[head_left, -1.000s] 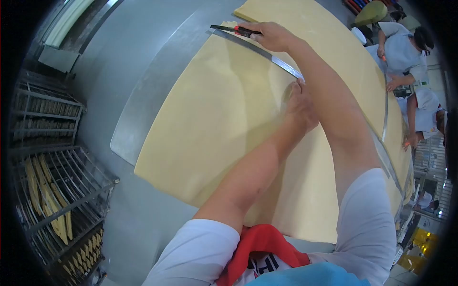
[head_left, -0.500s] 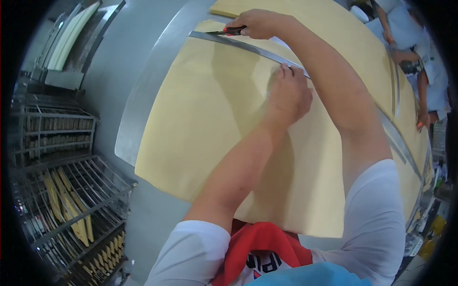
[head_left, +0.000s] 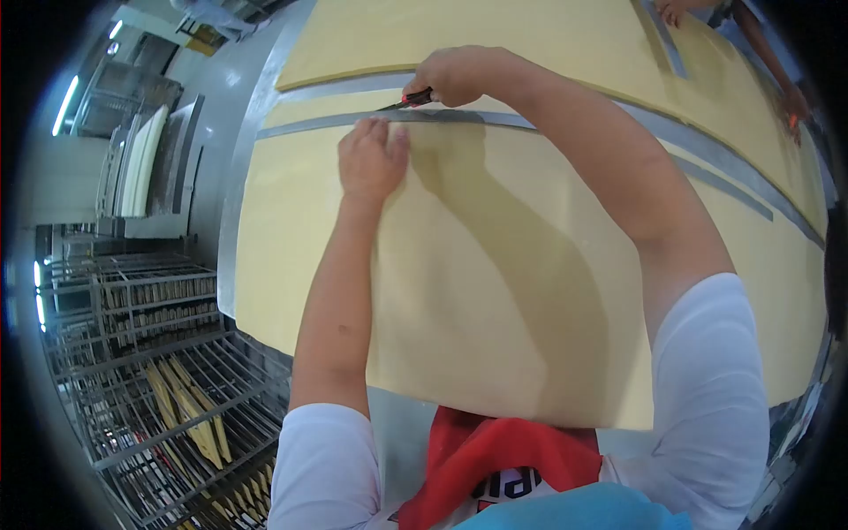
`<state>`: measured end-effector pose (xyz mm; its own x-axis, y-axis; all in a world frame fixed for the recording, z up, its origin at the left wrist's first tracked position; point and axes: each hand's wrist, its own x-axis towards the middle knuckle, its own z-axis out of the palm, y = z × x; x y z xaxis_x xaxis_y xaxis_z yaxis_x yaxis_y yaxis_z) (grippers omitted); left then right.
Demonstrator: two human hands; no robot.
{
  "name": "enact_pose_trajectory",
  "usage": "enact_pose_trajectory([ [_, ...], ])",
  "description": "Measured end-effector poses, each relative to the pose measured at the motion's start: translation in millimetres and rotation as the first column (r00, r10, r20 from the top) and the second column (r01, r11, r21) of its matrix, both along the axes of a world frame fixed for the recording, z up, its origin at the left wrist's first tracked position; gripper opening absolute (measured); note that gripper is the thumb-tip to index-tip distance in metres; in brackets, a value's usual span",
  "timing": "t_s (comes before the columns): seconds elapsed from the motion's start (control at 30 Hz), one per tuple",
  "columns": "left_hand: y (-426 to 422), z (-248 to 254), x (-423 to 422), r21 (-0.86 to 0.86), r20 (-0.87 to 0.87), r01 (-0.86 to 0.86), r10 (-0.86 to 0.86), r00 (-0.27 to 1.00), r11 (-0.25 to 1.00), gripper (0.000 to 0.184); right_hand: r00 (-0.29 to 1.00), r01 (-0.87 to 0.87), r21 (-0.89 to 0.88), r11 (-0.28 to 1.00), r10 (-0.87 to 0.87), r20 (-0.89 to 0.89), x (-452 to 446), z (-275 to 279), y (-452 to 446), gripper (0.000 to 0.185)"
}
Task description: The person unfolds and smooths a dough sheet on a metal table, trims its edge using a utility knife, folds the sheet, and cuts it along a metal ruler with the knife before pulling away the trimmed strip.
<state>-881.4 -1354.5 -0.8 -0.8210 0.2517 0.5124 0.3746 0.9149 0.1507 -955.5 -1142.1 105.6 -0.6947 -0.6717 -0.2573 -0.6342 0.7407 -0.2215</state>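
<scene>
A long thin metal ruler point(head_left: 305, 126) lies across a large pale yellow sheet point(head_left: 309, 230) near its far edge. My left hand point(head_left: 371, 161) presses its fingertips against the near edge of the ruler, with the thumb beside them. Wrapped in my right hand point(head_left: 459, 78) is a utility knife point(head_left: 419, 98) with a red and black handle. Its blade points left and rests close to the ruler's far edge, beyond my left fingertips. The palm side of my right hand is hidden.
Another yellow sheet point(head_left: 371, 35) lies beyond a metal strip of tabletop. More metal rulers point(head_left: 724, 187) lie to the right. A co-worker's hand point(head_left: 673, 11) touches one at the upper right. Metal racks point(head_left: 159, 296) stand at the left.
The view has shifted, showing more of the far side. My left hand has moved left along the ruler. The knife in my right hand is farther from the ruler's left end.
</scene>
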Motion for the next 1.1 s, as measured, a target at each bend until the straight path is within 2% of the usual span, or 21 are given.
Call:
enact_pose_trajectory([
  [0.03, 1.2, 1.3, -1.3, -0.004, 0.002, 0.013, -0.013, 1.0, 1.0, 0.038, 1.0, 0.004, 0.005, 1.0, -0.004, -0.003, 4.8, 1.1, 14.8, 0.052],
  [0.1, 9.2, 9.4, 1.2, 0.0, 0.067, -0.082, 0.081, 0.994, 0.997, 0.043, 1.0, 0.015, 0.009, 1.0, -0.015, 0.001, 14.1, -0.8, 44.0, 0.052],
  [0.13, 16.3, 16.8, 3.3, -0.035, 0.145, -0.135, 0.139, 0.98, 0.99, 0.051, 0.999, -0.019, -0.028, 0.999, 0.018, -0.026, 17.8, -2.6, 63.1, 0.046],
  [0.17, 23.8, 23.4, 3.7, -0.031, 0.15, -0.13, 0.133, 0.98, 0.991, 0.051, 0.997, -0.056, -0.061, 0.997, 0.053, -0.053, 22.5, -4.1, 80.7, 0.042],
  [0.23, 41.3, 36.9, 3.2, -0.223, 0.26, -0.242, 0.297, 0.919, 0.944, 0.066, 0.999, -0.034, -0.038, 0.999, 0.032, -0.043, 37.8, 2.7, 117.1, 0.04],
  [0.27, 50.5, 39.5, 2.9, -0.216, 0.266, -0.229, 0.283, 0.921, 0.949, 0.066, 0.999, -0.013, -0.02, 1.0, 0.012, -0.034, 46.6, 6.2, 135.5, 0.037],
  [0.33, 70.4, 41.8, 0.5, -0.404, 0.201, -0.31, 0.414, 0.888, 0.861, 0.084, 0.999, 0.049, 0.024, 0.999, -0.049, -0.008, 69.0, 19.4, 170.6, 0.039],
  [0.37, 77.9, 44.4, -2.2, -0.391, 0.217, -0.291, 0.395, 0.893, 0.873, 0.084, 0.996, 0.087, 0.063, 0.994, -0.088, 0.016, 77.1, 24.4, 184.6, 0.041],
  [0.43, 85.4, 51.3, -1.2, -0.406, 0.32, -0.379, 0.518, 0.793, 0.832, 0.097, 0.996, 0.082, 0.109, 0.991, -0.084, 0.017, 81.7, 25.6, 205.0, 0.042],
  [0.53, 90.7, 58.1, -2.4, -0.364, 0.405, -0.401, 0.53, 0.745, 0.841, 0.103, 0.998, 0.065, 0.105, 0.992, -0.063, -0.02, 88.2, 26.2, 220.7, 0.044],
  [0.63, 92.8, 59.0, -12.4, -0.423, 0.425, -0.372, 0.544, 0.723, 0.826, 0.108, 0.997, 0.054, 0.007, 0.998, -0.054, -0.053, 84.8, 12.3, 238.2, 0.042],
  [0.67, 94.3, 59.5, -17.1, -0.43, 0.426, -0.356, 0.534, 0.73, 0.83, 0.108, 0.997, 0.07, -0.022, 0.997, -0.071, -0.018, 83.7, 7.6, 247.2, 0.041],
  [0.73, 91.5, 62.3, -32.0, -0.501, 0.519, -0.313, 0.569, 0.638, 0.807, 0.11, 0.996, 0.088, -0.049, 0.995, -0.087, 0.016, 86.0, 2.8, 271.3, 0.04],
  [0.83, 87.7, 50.8, -49.9, -0.532, 0.542, -0.278, 0.573, 0.615, 0.8, 0.112, 0.991, 0.1, -0.008, 0.995, -0.099, 0.085, 98.5, -3.2, 321.5, 0.04],
  [0.87, 93.4, 54.6, -46.5, -0.449, 0.637, -0.287, 0.528, 0.562, 0.846, 0.115, 0.994, 0.093, -0.02, 0.995, -0.092, 0.059, 103.1, -8.6, 343.8, 0.041],
  [0.93, 109.5, 43.9, -39.2, -0.453, 0.604, -0.312, 0.545, 0.582, 0.835, 0.116, 0.996, 0.081, -0.046, 0.996, -0.08, 0.034, 112.1, -4.0, 365.3, 0.041],
  [1.0, 135.3, 36.4, -31.3, -0.454, 0.562, -0.339, 0.56, 0.609, 0.824, 0.117, 0.98, 0.176, -0.005, 0.984, -0.175, 0.092, 122.7, 2.4, 389.3, 0.041],
  [1.1, 189.1, 32.9, -13.0, -0.406, 0.564, -0.308, 0.501, 0.656, 0.86, 0.117, 0.991, 0.122, -0.075, 0.99, -0.117, 0.065, 119.4, -12.8, 422.5, 0.042],
])
